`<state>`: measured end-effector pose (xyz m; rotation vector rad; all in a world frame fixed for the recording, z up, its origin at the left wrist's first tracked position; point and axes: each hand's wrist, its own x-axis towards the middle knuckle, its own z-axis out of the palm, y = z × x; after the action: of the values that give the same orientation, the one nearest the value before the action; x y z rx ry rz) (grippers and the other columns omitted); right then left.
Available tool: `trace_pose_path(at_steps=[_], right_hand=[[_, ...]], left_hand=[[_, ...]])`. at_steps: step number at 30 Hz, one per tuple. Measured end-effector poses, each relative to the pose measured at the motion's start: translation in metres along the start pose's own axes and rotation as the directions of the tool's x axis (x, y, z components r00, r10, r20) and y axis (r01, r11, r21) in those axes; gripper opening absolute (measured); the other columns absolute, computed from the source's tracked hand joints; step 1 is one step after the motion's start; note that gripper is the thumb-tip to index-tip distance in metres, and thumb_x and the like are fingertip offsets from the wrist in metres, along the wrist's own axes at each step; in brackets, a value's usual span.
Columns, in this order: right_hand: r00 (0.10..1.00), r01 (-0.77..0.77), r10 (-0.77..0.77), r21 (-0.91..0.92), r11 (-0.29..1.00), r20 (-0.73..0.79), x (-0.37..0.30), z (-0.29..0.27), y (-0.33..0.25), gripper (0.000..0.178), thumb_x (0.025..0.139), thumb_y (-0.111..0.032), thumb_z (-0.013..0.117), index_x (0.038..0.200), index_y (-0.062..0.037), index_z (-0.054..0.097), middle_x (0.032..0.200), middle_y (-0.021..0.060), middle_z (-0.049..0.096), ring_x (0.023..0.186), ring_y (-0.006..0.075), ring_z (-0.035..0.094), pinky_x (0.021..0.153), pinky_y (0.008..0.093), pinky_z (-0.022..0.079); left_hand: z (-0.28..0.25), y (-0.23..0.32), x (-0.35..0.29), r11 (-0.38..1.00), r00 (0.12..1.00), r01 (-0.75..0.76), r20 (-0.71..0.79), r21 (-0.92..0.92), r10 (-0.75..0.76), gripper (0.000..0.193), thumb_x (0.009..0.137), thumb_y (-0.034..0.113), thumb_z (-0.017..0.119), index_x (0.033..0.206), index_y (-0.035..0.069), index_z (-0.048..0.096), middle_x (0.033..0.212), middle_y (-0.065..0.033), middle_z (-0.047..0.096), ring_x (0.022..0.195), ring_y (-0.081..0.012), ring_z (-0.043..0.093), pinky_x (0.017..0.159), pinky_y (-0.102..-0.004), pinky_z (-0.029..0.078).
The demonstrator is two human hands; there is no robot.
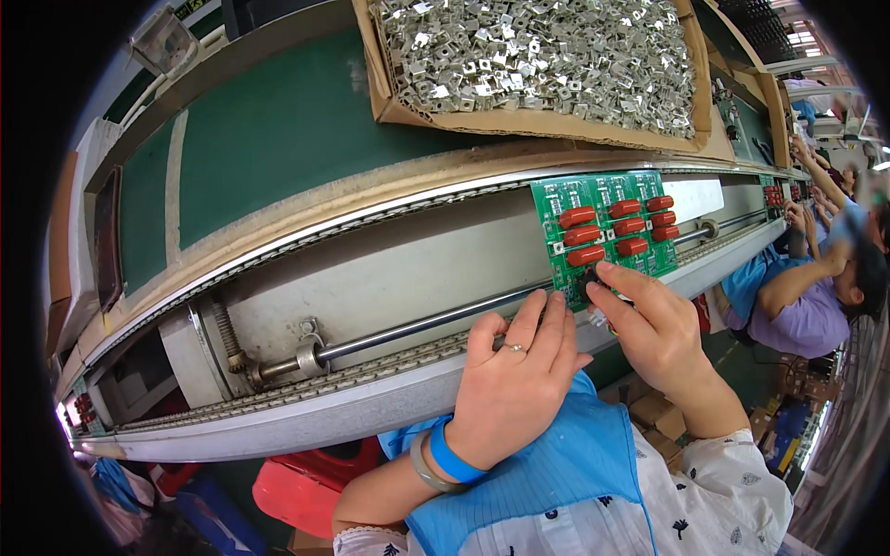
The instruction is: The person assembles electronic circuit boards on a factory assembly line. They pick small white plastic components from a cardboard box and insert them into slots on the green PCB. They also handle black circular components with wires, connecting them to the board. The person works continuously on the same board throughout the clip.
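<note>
**Right hand pinches a small black part at a green circuit board**

A flat green circuit board (601, 199) carrying glossy red oval components (578, 217) lies across a long metal conveyor frame (371, 414), bridging its far and near chain-lined edges. The components stand in three columns. At the board's near edge, the thumb and index finger of the right hand (663, 334) pinch a small black part (589, 277). Whether that part is seated in the board cannot be told.

The left hand (519, 375), wearing a ring, lies palm down over the near edge of the frame. Its fingers (549, 329) are extended and held close together, the tips just beside the board's near left corner; contact is unclear. A bright blue band (454, 457) and a pale rounded bangle (428, 468) circle the left wrist.

A shiny metal rod (426, 329) runs along the frame beneath the board. Beyond the frame, an open brown cardboard box (556, 125) full of small silver metal pieces (538, 60) sits on a green tabletop (269, 176). At right, a person in purple (802, 320) sits beside the line.
</note>
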<state>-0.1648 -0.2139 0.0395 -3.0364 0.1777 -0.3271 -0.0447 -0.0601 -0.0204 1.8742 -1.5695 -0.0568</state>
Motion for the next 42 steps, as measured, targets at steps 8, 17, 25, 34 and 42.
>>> trace_pose_path(at_steps=[8,17,25,34,42], right_hand=[[1.0,-0.017,0.018,-0.019,1.0,0.022,-0.0006,-0.001,-0.002,0.032,0.074,-0.003,0.07,0.104,0.0063,0.071,0.116,0.018,0.066,0.1,0.0312,0.071,0.076,0.0358,0.061],[0.999,-0.044,0.045,-0.027,0.999,0.006,-0.0014,0.001,-0.0039,0.032,0.074,-0.002,0.071,0.105,0.0047,0.071,0.116,0.0166,0.067,0.099,0.0308,0.071,0.076,0.0352,0.061],[0.999,-0.034,0.034,0.007,0.999,-0.002,-0.0017,0.0019,0.0002,0.033,0.072,-0.002,0.071,0.104,0.0044,0.071,0.116,0.0161,0.067,0.1,0.0308,0.071,0.076,0.0351,0.061],[1.0,0.008,-0.009,0.015,1.0,0.013,0.0009,-0.0006,0.0043,0.035,0.071,-0.002,0.071,0.105,0.0054,0.071,0.115,0.0162,0.067,0.101,0.0304,0.071,0.077,0.0354,0.062],[1.0,-0.027,0.027,0.028,0.999,0.009,-0.0014,0.0005,0.0031,0.037,0.068,-0.001,0.072,0.105,0.0029,0.072,0.116,0.015,0.067,0.101,0.0298,0.071,0.077,0.0348,0.062]], left_hand=[[0.0021,-0.0002,-0.0003,1.0,1.0,-0.009,-0.002,0.028,0.009,0.039,0.084,0.035,0.075,0.11,0.006,0.072,0.122,-0.0063,0.069,0.116,-0.0211,0.061,0.088,-0.0418,0.04],[0.0032,0.0019,-0.001,0.996,1.0,-0.018,0.026,0.09,0.015,0.038,0.088,0.036,0.07,0.117,0.011,0.07,0.123,-0.0032,0.067,0.116,-0.0185,0.06,0.094,-0.0443,0.037],[0.0041,0.0029,-0.0019,0.992,0.999,-0.027,0.032,0.121,0.024,0.039,0.088,0.037,0.071,0.117,0.011,0.07,0.124,-0.0029,0.067,0.116,-0.0183,0.06,0.096,-0.0445,0.037],[0.0035,0.003,-0.0015,0.993,0.999,-0.028,0.042,0.117,0.024,0.041,0.087,0.038,0.071,0.117,0.011,0.07,0.124,-0.003,0.067,0.117,-0.0189,0.059,0.095,-0.0444,0.037],[0.0036,0.0029,-0.0017,0.992,0.999,-0.03,0.037,0.126,0.025,0.04,0.087,0.037,0.071,0.117,0.011,0.07,0.124,-0.0029,0.066,0.117,-0.0187,0.059,0.095,-0.0446,0.037]])
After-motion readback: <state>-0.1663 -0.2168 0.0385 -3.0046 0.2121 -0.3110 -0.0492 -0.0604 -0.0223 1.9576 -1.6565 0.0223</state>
